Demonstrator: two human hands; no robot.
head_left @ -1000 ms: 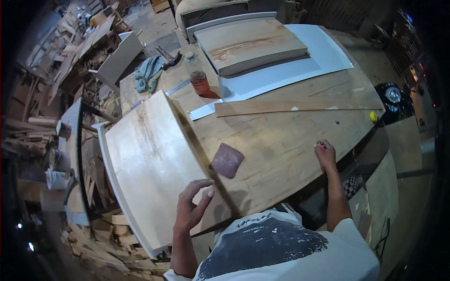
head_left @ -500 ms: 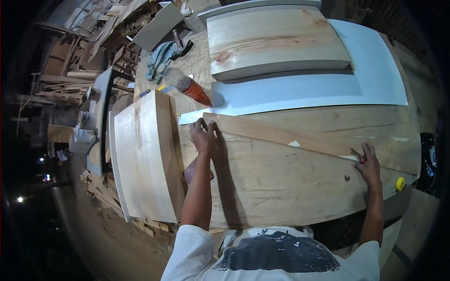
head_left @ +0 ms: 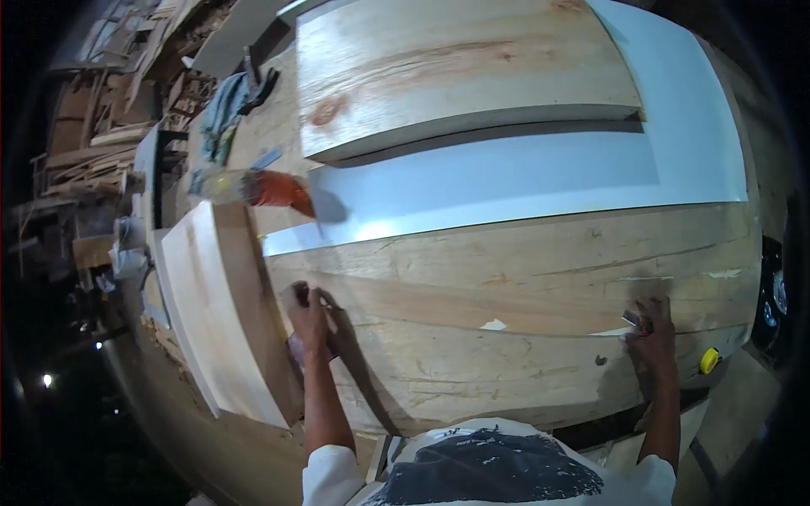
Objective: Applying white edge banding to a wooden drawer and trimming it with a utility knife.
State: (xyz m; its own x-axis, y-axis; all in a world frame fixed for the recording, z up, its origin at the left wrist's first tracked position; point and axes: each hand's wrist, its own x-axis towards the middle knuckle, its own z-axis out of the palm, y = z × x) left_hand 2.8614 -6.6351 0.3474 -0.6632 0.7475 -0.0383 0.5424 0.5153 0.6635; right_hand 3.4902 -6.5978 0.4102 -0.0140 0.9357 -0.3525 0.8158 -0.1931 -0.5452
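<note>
My left hand (head_left: 307,315) has its fingers curled on the left end of a long, thin wooden strip (head_left: 430,304) lying across the plywood worktable (head_left: 523,379). A maroon pad (head_left: 297,346) is partly hidden beneath that hand. My right hand (head_left: 656,341) grips a small red-and-silver tool (head_left: 637,322) at the strip's right part. Beyond the strip lies a white sheet (head_left: 700,160) bearing a thick wooden panel (head_left: 456,59). A yellow tape measure (head_left: 707,361) sits to the right of my right hand.
Another pale wooden piece (head_left: 207,312) stands at the left. Behind it are a bottle with red contents (head_left: 274,190), a teal cloth (head_left: 221,118) and a dark-handled tool (head_left: 260,88). Scrap wood (head_left: 105,152) is piled beyond the table. A dark shiny object (head_left: 772,287) stands off the right edge.
Both hands have moved onto the strip. Since half a second ago the strip has shifted nearer my body and away from the white sheet, with my hands on it. The view has shifted too.
</note>
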